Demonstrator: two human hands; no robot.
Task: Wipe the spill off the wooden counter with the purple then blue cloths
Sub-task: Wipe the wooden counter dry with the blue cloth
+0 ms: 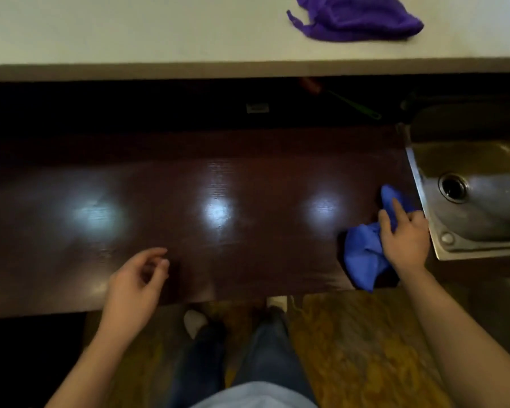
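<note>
The dark wooden counter (189,184) runs across the middle, glossy with three light glints; no spill shows on it. A crumpled blue cloth (362,254) lies at its right end by the front edge. My right hand (404,234) rests on top of that cloth, fingers spread and pressing it down. My left hand (136,284) hovers over the counter's front edge at the left, fingers loosely curled, holding nothing. The purple cloth (357,17) lies bunched on the pale upper ledge at the back right.
A steel sink (424,184) with a round drain borders the counter's right end. The pale ledge (130,33) overhangs a dark recess holding a green-handled tool (354,106). My legs and a patterned floor show below.
</note>
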